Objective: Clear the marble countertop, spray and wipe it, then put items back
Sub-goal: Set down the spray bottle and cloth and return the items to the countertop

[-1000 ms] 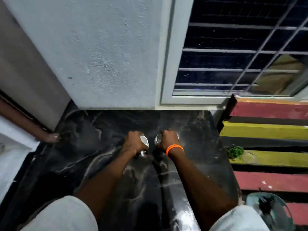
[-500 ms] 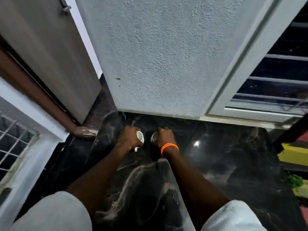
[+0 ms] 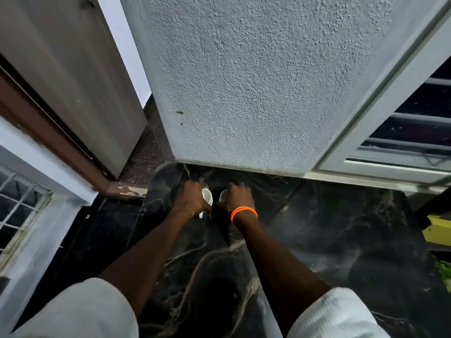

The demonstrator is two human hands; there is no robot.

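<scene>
The black marble countertop (image 3: 329, 230) with pale veins fills the lower half of the view. My left hand (image 3: 189, 198) is closed around a white cup (image 3: 207, 195) near the back left corner of the top. Beside it, my right hand (image 3: 238, 197), with an orange band on the wrist, grips a second white cup (image 3: 223, 195). Both cups sit low over the marble, close to the wall; whether they touch the surface is hidden by my hands.
A rough white wall (image 3: 256, 81) rises right behind the cups. A grey door (image 3: 73, 76) with a brown frame stands at the left, a barred window (image 3: 415, 123) at the right. Yellow painted boards (image 3: 436, 230) lie past the countertop's right edge.
Both hands, each holding its cup, have moved left and back toward the wall corner. The view has swung left, bringing the door into sight.
</scene>
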